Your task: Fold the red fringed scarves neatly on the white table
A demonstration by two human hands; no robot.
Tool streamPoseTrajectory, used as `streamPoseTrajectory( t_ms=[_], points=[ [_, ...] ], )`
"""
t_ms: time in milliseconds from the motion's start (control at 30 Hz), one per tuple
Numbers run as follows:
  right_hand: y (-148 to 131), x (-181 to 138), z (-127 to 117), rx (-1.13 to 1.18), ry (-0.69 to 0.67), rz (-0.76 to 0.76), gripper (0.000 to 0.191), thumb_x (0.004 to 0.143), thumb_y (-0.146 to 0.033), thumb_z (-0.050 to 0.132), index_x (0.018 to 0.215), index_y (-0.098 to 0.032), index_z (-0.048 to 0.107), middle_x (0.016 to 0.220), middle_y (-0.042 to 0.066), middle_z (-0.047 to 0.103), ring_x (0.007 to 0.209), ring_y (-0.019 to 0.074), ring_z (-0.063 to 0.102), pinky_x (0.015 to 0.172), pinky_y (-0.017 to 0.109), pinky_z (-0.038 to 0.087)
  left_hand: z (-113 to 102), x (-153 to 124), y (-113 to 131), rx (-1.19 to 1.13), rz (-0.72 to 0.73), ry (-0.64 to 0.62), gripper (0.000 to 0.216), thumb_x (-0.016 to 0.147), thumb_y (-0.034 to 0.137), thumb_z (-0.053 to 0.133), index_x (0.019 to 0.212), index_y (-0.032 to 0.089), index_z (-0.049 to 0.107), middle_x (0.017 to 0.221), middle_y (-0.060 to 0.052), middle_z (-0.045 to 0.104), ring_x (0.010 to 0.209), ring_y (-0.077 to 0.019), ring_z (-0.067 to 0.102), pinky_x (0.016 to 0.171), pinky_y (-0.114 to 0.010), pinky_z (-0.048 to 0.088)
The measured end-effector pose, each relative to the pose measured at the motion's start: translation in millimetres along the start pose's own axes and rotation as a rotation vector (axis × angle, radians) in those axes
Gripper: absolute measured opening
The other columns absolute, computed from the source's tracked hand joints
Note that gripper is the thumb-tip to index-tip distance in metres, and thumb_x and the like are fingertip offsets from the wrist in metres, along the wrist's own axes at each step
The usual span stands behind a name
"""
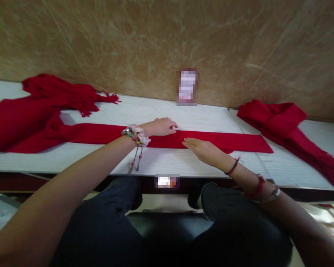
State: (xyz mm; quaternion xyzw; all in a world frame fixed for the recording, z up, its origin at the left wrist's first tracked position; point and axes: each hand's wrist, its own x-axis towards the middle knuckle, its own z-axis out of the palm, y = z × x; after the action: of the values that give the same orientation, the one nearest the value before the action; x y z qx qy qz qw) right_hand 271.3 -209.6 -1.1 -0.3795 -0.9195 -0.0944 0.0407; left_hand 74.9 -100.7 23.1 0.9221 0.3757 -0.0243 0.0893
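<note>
Both hands down flat on a folded red scarf stretched lengthwise across the white surface. Left hand on the far edge of the scarf strip, fingers curled lightly, tips pressing the cloth; whether any fabric is pinched under them cannot be told. Right hand palm down with fingers extended and close together, resting on the near edge just beside the left, gripping nothing.

Right end of the scarf cut square and lying flat; left end running into a larger heap of red cloth, so where the one scarf stops and the pile starts is hard to make out. Heap cut off by the left frame edge, fringe showing at its far side. Another folded red scarf pile on the right of the surface, well apart from the hands, its fringed end running out of frame at the right.

Blurred rectangular object standing against the brown wall, contents unreadable. A second blurred patch at the front edge of the surface, also unreadable. Bracelets and a scrunchie on the left wrist; cords on the right wrist.
</note>
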Motion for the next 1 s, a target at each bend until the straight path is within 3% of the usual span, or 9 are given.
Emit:
streamPoseTrajectory(
  t_ms=[133, 267, 367, 467, 600, 733, 1000],
  points=[
    [3.4, -3.0, 0.5, 0.021, 0.014, -0.048, 0.039, 0.085, -0.002, 0.044, 0.122, -0.006, 0.054, 0.124, 0.018, 0.059, 0.114, 0.0207, 0.056, 0.093, 0.036, 0.05, -10.3, 27.9, 8.1, -0.096, 0.025, -0.134, 0.036, 0.075, 0.032, 0.057, 0.105, 0.015, 0.064, 0.092, -0.005, 0.068, 0.08, -0.0163, 0.057, 0.069, -0.022, 0.038],
    [1.8, 1.0, -9.8, -0.033, -0.053, -0.091, 0.035, 0.086, -0.002, 0.044, 0.119, -0.007, 0.056, 0.117, 0.018, 0.062, 0.105, 0.0205, 0.061, 0.082, 0.034, 0.054, -12.7, 38.6, 10.9, -0.141, 0.016, -0.224, 0.032, 0.071, 0.033, 0.058, 0.095, 0.014, 0.066, 0.083, -0.003, 0.068, 0.072, -0.0138, 0.054, 0.062, -0.021, 0.036],
    [-2.3, 8.0, -12.9, -0.081, -0.079, -0.059, 0.036, 0.088, -0.003, 0.043, 0.122, -0.008, 0.054, 0.111, 0.016, 0.064, 0.097, 0.0202, 0.062, 0.072, 0.031, 0.053, -11.2, 43.9, 8.3, -0.196, 0.047, -0.223, 0.032, 0.07, 0.033, 0.057, 0.091, 0.013, 0.066, 0.082, -0.003, 0.067, 0.072, -0.0132, 0.053, 0.063, -0.02, 0.037],
    [-4.0, 14.2, -6.4, -0.076, -0.019, 0.0, 0.034, 0.089, -0.006, 0.043, 0.121, -0.01, 0.054, 0.102, 0.013, 0.066, 0.091, 0.0199, 0.061, 0.07, 0.031, 0.05, -8.2, 48.4, 6.2, -0.206, 0.037, -0.198, 0.032, 0.068, 0.034, 0.057, 0.091, 0.013, 0.066, 0.081, -0.003, 0.067, 0.071, -0.0131, 0.052, 0.062, -0.02, 0.037],
    [-2.5, 16.8, 7.5, -0.111, 0.091, 0.086, 0.026, 0.091, -0.009, 0.041, 0.106, -0.009, 0.062, 0.09, 0.012, 0.066, 0.084, 0.0197, 0.058, 0.07, 0.032, 0.044, -5.8, 48.4, 2.1, -0.256, 0.069, -0.172, 0.03, 0.07, 0.034, 0.054, 0.088, 0.013, 0.066, 0.085, -0.003, 0.068, 0.075, -0.013, 0.054, 0.068, -0.02, 0.039],
    [-4.0, 15.5, 12.1, -0.22, 0.144, 0.068, 0.027, 0.091, -0.008, 0.036, 0.091, -0.01, 0.063, 0.084, 0.011, 0.063, 0.08, 0.0207, 0.054, 0.065, 0.033, 0.039, -7.3, 43.1, -9.0, -0.314, 0.093, -0.182, 0.032, 0.07, 0.039, 0.054, 0.083, 0.013, 0.066, 0.084, -0.004, 0.068, 0.077, -0.0134, 0.055, 0.07, -0.02, 0.039],
    [-17.8, 22.2, 4.1, -0.206, 0.088, 0.075, 0.024, 0.089, -0.005, 0.04, 0.087, -0.012, 0.063, 0.078, 0.01, 0.061, 0.073, 0.0186, 0.053, 0.06, 0.031, 0.036, -6.6, 45.6, -23.7, -0.362, 0.067, -0.268, 0.036, 0.068, 0.048, 0.052, 0.073, 0.015, 0.064, 0.07, 0.0, 0.065, 0.065, -0.0116, 0.05, 0.06, -0.02, 0.035]
  ],
)
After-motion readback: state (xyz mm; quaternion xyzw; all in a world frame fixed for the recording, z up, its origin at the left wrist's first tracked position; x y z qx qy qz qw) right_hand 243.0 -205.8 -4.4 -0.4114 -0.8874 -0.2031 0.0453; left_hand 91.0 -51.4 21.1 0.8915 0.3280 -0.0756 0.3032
